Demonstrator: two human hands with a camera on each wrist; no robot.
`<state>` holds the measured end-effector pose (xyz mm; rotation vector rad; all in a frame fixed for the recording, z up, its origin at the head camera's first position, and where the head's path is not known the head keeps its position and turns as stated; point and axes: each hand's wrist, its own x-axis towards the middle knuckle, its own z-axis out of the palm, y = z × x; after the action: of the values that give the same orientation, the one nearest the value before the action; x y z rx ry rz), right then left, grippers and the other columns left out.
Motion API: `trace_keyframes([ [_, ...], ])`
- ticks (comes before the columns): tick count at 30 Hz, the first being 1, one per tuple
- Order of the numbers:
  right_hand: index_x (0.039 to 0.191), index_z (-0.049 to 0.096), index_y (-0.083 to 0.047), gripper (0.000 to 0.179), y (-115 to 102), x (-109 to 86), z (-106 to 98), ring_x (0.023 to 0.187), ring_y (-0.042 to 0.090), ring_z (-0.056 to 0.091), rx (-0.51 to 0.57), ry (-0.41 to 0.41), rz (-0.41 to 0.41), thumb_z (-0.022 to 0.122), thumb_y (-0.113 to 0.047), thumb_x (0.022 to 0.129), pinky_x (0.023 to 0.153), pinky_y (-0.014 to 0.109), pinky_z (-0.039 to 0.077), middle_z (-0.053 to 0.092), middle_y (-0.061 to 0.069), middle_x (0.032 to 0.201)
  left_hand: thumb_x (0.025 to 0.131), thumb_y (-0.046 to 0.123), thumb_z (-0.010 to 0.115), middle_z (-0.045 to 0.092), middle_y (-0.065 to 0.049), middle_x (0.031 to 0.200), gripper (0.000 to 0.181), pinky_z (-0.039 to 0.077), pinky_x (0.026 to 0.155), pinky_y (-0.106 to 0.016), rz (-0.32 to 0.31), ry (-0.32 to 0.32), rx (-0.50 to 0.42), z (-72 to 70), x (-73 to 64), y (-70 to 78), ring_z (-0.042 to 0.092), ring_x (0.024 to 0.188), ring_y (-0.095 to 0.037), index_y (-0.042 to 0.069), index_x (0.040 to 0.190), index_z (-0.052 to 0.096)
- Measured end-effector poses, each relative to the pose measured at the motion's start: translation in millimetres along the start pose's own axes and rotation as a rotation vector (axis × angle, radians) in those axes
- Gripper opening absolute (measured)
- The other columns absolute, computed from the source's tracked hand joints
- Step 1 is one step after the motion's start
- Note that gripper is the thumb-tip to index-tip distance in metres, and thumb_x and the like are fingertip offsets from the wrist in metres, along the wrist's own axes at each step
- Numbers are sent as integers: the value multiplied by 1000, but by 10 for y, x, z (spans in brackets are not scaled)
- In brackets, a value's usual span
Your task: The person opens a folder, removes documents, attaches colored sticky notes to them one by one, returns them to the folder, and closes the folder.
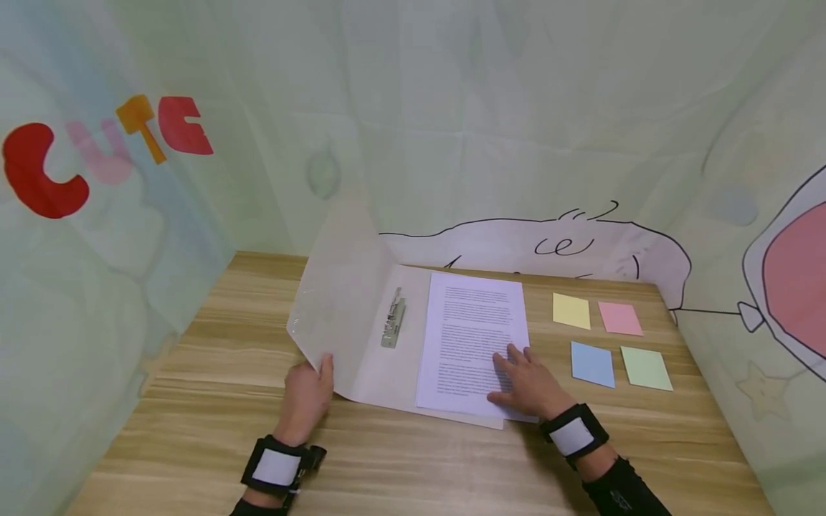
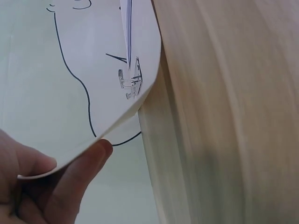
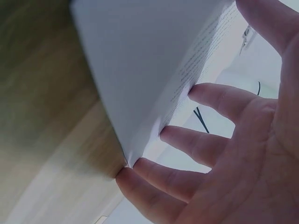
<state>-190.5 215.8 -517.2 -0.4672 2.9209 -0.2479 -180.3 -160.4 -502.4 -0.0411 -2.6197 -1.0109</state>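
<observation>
Head view: the white folder (image 1: 401, 380) lay open; at its left, the left hand (image 1: 305, 401) pinched the raised cover (image 1: 342, 301); at its right, the right hand (image 1: 532, 383) spread over printed paper (image 1: 477, 322). Left wrist: the cover curved. Right wrist: fingertips (image 3: 176, 136) touched the paper.

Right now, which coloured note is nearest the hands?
The blue note, in the near row beside the right hand; the yellow, pink and green ones lie farther from it.

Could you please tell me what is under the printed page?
The folder lies under the page, showing at its left and along part of its bottom edge. Whatever the page itself covers is hidden.
</observation>
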Motion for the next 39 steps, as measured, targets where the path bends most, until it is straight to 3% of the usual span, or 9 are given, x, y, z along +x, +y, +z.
trace_keyframes([
  [9,137,49,-5,76,-13,-3,-22,125,55,32,-8,0,3,72,-48,79,98,59,33,36,27,143,95,13,50,45,-8,46,47,40,44,-47,-57,27,50,-143,41,-135,48,45,-28,7,49,43],
  [17,136,50,-4,76,0,-13,-32,125,53,34,-27,21,-15,72,-48,79,101,58,31,38,27,141,97,13,48,46,-13,47,46,40,49,-56,-38,76,105,-326,79,-294,53,48,-38,5,52,42],
  [21,136,51,-4,76,4,-17,-36,125,54,34,-25,23,-20,72,-49,78,100,58,31,38,27,141,97,14,47,48,-17,48,46,40,50,-57,-57,105,126,-391,94,-380,54,50,-43,4,52,42],
  [27,136,50,-5,76,-1,-24,-36,125,54,33,-15,17,-14,72,-48,78,100,59,31,38,27,142,98,15,47,53,-26,54,43,40,50,-58,-112,135,136,-472,138,-503,55,54,-47,-6,60,51],
  [33,136,51,-4,75,-12,-39,-60,125,55,32,5,2,-4,73,-47,78,100,59,30,38,27,141,96,14,51,54,-37,61,43,39,53,-60,-151,212,184,-551,181,-652,53,62,-57,-16,67,55],
  [39,136,50,-5,75,-8,-26,-56,127,53,31,15,-24,15,73,-46,78,101,59,29,37,26,142,96,18,50,55,-39,67,45,38,55,-61,-215,259,163,-644,216,-772,53,67,-59,-19,71,58],
])
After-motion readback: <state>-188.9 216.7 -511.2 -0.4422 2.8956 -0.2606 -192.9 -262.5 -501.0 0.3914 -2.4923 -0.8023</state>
